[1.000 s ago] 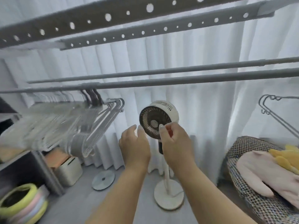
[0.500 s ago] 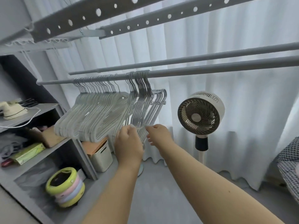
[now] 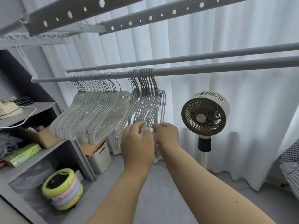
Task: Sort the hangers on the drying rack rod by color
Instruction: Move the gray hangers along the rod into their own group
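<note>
Grey hangers (image 3: 145, 109) on rod (image 3: 210, 69), left grip (image 3: 137, 143) and right grip (image 3: 166, 135) each pinching one

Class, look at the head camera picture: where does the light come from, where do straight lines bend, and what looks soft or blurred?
Head view: daylight glows through the white curtain behind, backlighting the hangers; the wide lens bows the rod and perforated bars near the edges; the stacked rings at lower left look smeared; no harsh glare or hard shadows.
</note>
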`<move>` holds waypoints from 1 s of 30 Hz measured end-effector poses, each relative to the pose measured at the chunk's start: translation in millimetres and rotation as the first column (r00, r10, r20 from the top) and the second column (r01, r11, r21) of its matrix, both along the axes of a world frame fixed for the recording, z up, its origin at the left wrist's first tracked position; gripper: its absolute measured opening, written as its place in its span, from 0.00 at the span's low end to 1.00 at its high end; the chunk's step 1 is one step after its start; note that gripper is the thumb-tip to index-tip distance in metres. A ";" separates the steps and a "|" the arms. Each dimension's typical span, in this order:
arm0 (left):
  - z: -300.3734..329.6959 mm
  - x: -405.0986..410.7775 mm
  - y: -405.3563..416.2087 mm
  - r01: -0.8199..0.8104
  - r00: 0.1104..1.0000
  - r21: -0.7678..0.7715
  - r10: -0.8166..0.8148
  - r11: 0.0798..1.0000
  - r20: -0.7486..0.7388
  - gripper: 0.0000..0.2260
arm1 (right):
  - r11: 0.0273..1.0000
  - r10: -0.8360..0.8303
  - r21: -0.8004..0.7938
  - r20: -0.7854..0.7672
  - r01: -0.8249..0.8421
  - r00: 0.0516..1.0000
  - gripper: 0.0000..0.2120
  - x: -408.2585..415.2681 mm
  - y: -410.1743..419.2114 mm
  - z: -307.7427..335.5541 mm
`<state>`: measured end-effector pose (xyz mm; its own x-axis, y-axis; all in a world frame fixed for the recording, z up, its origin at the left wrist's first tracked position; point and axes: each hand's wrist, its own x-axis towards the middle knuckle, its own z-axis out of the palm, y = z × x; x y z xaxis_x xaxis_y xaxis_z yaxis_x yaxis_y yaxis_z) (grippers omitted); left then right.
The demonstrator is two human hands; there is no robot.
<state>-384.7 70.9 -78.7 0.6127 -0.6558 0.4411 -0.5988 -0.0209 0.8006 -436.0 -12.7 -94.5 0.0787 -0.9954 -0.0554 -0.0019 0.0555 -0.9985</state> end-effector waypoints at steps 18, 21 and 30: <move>16.2 -72.1 -23.7 0.368 0.784 0.009 -0.306 0.930 -0.540 0.14 | 0.999 -0.028 0.051 0.352 0.011 0.936 0.06 -109.0 26.9 26.1; 13.2 -97.3 -25.3 0.446 0.749 -0.015 -0.383 0.895 -0.541 0.14 | 0.999 -0.048 0.027 0.384 0.041 0.922 0.05 -140.3 34.4 29.9; 12.9 -182.3 -20.3 0.605 0.711 -0.035 -0.560 0.795 -0.426 0.12 | 0.983 -0.110 -0.113 0.282 0.147 0.953 0.21 -239.3 62.2 31.9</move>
<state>-567.1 50.7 -65.8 0.1965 -0.9673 0.1605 -0.1515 0.1318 0.9796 -675.3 49.5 -62.6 -0.0564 -0.9951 0.0817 0.2709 -0.0940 -0.9580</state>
